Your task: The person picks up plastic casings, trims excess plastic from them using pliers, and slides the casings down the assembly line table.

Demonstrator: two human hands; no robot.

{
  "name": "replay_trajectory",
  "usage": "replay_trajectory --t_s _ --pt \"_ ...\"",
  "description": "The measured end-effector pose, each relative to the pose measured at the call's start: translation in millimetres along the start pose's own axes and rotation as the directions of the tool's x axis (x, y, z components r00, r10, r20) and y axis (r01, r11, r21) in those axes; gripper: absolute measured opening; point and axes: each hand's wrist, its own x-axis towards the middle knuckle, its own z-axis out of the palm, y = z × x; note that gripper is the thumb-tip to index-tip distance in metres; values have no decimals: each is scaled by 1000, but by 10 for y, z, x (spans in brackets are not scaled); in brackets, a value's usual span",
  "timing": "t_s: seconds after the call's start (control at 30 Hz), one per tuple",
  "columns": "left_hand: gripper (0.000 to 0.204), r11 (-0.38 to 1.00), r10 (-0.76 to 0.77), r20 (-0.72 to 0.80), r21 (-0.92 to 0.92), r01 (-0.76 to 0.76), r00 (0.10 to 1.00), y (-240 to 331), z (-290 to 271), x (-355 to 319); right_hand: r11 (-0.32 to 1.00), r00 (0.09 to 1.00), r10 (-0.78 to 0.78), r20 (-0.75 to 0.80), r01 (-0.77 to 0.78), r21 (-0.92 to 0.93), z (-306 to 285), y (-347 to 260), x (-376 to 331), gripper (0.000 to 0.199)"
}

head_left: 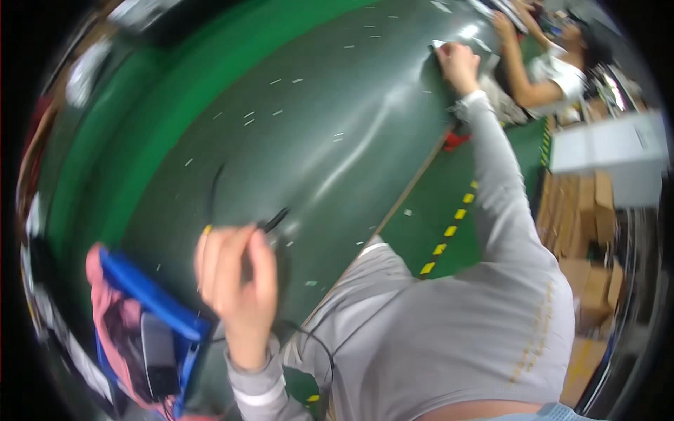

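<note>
My left hand [239,281] is raised over the near part of the green tabletop [281,168], its fingers curled closed. From between thumb and fingers sticks a slim black piece [277,219], too blurred to name. A small yellow bit [207,229] shows at the knuckles, and a thin black strand [216,189] extends beyond it. My right hand [460,67] reaches far across to the upper right, fingers bent together on a small white piece [439,44] with a dark edge. My fingers hide most of it.
An open pink-and-blue pouch [151,295] with a grey-black box-shaped device [160,354] lies at lower left. White scraps [249,119] dot the tabletop. A co-worker [554,77] works at upper right. Cardboard boxes [586,281] stand at right. Dark cables [330,351] cross my lap.
</note>
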Motion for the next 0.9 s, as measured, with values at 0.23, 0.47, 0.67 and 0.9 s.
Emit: replay_trajectory --t_s 0.23,0.47,0.67,0.9 --pt "64 689 -437 -94 -675 265 895 -8 -209 178 59 767 -547 -334 433 899 -1421 -2635 -665 18" --pt "83 800 -397 -303 -578 164 867 -128 -350 103 -525 567 -605 -559 243 816 -1803 -3617 -1326 26" --pt "75 21 -498 -120 -992 -126 859 -220 -606 103 -163 209 -929 -305 509 845 -1602 -3313 -933 79" --pt "79 -163 -464 -35 -979 -124 885 -248 -645 127 51 107 -994 -26 662 748 -1627 -3310 -1099 91"
